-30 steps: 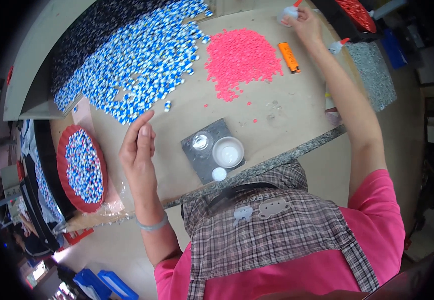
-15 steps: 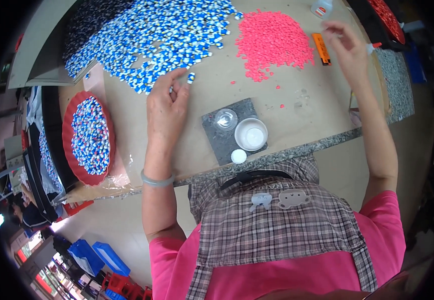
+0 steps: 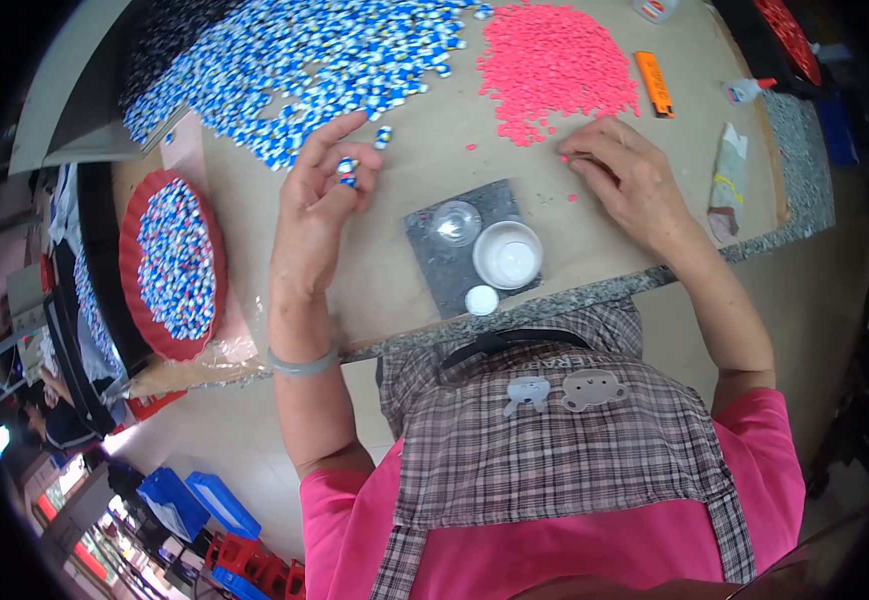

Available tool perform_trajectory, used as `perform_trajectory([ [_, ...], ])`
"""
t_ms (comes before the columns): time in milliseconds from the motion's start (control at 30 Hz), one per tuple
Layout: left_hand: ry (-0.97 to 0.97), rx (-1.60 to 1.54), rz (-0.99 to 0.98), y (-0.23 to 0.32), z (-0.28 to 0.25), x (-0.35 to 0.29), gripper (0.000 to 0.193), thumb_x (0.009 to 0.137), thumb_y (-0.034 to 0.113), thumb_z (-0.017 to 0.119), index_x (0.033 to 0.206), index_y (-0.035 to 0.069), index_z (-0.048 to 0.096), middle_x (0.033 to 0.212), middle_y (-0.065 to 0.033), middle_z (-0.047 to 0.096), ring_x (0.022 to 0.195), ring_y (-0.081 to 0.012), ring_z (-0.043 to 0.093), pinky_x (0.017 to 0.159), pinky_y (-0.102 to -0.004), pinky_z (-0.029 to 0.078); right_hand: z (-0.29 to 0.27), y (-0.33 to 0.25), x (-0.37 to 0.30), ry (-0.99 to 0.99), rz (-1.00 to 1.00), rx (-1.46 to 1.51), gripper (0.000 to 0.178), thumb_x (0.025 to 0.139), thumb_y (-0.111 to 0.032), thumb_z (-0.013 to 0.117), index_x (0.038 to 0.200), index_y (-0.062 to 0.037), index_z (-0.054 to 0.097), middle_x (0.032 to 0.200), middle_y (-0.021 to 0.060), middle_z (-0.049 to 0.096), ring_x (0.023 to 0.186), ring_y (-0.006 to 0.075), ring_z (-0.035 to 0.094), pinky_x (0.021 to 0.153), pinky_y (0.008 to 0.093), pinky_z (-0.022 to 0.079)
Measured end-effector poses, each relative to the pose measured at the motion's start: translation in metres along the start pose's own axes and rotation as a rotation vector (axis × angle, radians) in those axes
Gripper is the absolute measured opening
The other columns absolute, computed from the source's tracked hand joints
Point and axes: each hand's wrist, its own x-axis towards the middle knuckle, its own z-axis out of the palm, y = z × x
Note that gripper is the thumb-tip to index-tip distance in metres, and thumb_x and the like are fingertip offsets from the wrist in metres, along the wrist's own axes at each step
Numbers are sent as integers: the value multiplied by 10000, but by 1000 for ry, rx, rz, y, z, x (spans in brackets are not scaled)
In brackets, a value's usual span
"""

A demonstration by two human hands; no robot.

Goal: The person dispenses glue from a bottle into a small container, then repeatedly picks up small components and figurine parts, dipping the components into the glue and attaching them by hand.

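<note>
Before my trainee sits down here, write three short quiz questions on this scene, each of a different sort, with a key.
1. Which hand has blue-and-white pieces in its grip?
2. From the wearer's viewpoint, where does the orange lighter lie? (a) left of the pink pile; (b) right of it; (c) on top of it.
3. True or false: the white bowl stands on the dark slab.

Key: 1. The left hand. 2. (b). 3. True.

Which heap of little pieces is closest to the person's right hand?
The pink heap, just beyond the right hand; the blue-and-white heap lies nearer the left hand.
</note>
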Motion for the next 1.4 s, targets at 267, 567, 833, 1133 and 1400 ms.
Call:
perform_trajectory([
  [267,-4,-213,-65,2,0,-7,516,807,-87,392,1305,26,464,1034,-101,610,834,-120,529,718,-243,423,-1,-2,6,-22,-92,-81,79,789,-16,658,857,-18,617,850,82,590,744,261,614,665,360,504],
  [567,-40,-378,-66,-2,-5,-9,416,883,-25,436,1296,-10,471,1055,-128,622,856,-134,561,733,-246,449,-9,-2,11,-228,52,-62,96,787,6,630,833,-2,546,796,98,558,687,252,600,629,362,480],
  [833,-37,-452,-90,0,-7,-4,352,933,69,432,1243,-66,532,1036,-123,632,850,-138,565,724,-254,457,-15,-2,4,-107,173,230,97,788,34,614,804,2,524,756,31,552,653,107,522,596,246,455],
  [1133,17,-231,-63,-8,-9,12,355,883,13,435,1203,-74,563,1041,-101,626,865,-124,550,741,-251,450,-17,-7,-2,-94,249,517,58,831,12,618,839,-8,563,793,-5,579,689,63,515,623,214,454],
  [1400,-108,-616,-50,1,-4,9,423,782,-136,427,1184,-102,553,1106,-169,592,1107,-256,572,994,-327,461,-23,-7,-5,-153,392,736,61,881,0,603,939,13,613,836,6,587,700,50,529,625,199,457],
])
